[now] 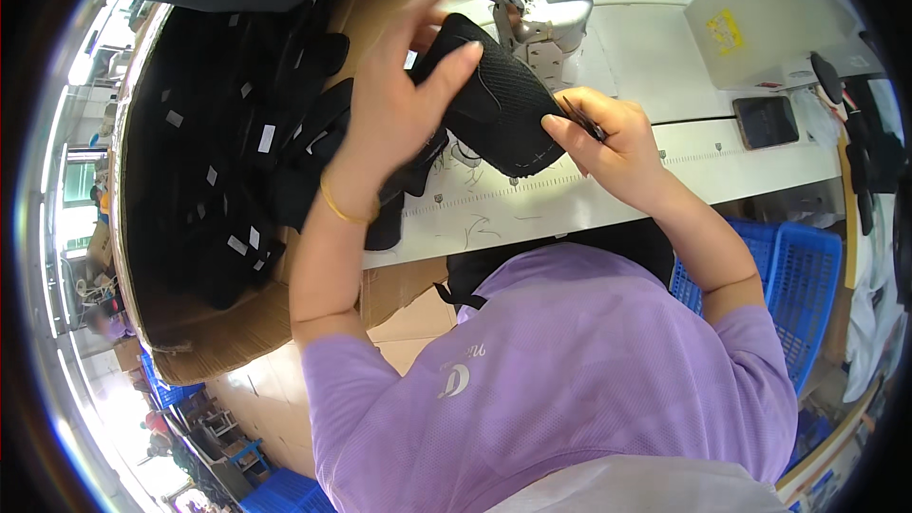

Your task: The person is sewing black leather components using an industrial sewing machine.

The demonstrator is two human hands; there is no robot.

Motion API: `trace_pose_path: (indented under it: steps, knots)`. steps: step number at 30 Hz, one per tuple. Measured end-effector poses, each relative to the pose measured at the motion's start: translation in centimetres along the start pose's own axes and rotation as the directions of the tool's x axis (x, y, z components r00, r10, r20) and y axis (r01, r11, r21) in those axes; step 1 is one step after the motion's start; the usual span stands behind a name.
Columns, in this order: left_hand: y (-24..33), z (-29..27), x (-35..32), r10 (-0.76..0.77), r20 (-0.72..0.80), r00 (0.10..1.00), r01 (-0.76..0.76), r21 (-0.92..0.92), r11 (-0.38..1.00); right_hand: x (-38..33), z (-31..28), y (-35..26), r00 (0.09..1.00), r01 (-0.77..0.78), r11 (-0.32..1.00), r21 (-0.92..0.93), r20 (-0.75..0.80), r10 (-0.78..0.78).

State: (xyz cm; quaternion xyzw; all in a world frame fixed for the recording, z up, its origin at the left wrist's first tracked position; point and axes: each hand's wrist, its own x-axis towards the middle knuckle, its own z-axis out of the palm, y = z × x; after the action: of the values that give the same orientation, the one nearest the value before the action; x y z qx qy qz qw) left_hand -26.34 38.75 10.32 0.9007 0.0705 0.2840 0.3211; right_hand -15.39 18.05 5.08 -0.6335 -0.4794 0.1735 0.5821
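Note:
A black padded fabric piece (513, 114), with a ribbed mesh face and a rounded outline, is held tilted above the white sewing table (570, 180). My right hand (613, 142) pinches its right corner between thumb and fingers. In the same hand sits a small dark tool, apparently thread snips (583, 120), mostly hidden by the fingers. My left hand (404, 85) is at the piece's left side, its thumb lying across the fabric. The left fingers are stretched out apart from the thumb and smeared by motion. Just beyond the piece stands a sewing machine (551, 24).
To the left, a large cardboard box (204, 356) holds many black pieces with white labels. A phone (766, 123) lies on the table at right, near a translucent plastic container (760, 19). Blue crates (803, 294) stand below the table's right end.

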Motion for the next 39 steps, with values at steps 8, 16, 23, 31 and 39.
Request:
trace_pose_path:
  steps: [8, 16, 23, 31, 39]
  knots:
    - [-1.8, -1.5, 6.3, -0.273, 0.430, 0.860, 0.470, -0.462, 0.752, 2.0, 0.4, -2.4, 0.975, -0.135, 0.974, 0.184, -0.148, 0.164]
    - [-3.1, -0.2, 8.1, -0.287, 0.422, 0.860, 0.428, -0.293, 0.855, 2.3, 0.9, -2.5, 0.968, -0.127, 0.934, 0.333, -0.164, 0.190]
    - [-0.1, -0.3, 4.7, -0.160, 0.047, 0.986, 0.159, 0.019, 0.987, 1.5, 0.5, -2.7, 0.976, -0.139, 0.958, 0.251, -0.126, 0.175]
    - [-1.2, 0.8, -0.8, 0.803, 0.117, 0.584, -0.674, 0.622, 0.399, 1.3, 0.4, -3.3, 0.963, -0.227, 0.920, 0.320, -0.070, 0.262]
    - [-2.9, 1.3, 0.9, 0.850, 0.085, 0.520, -0.682, 0.641, 0.353, 2.9, 0.9, -2.6, 0.972, -0.158, 0.951, 0.266, -0.125, 0.197]
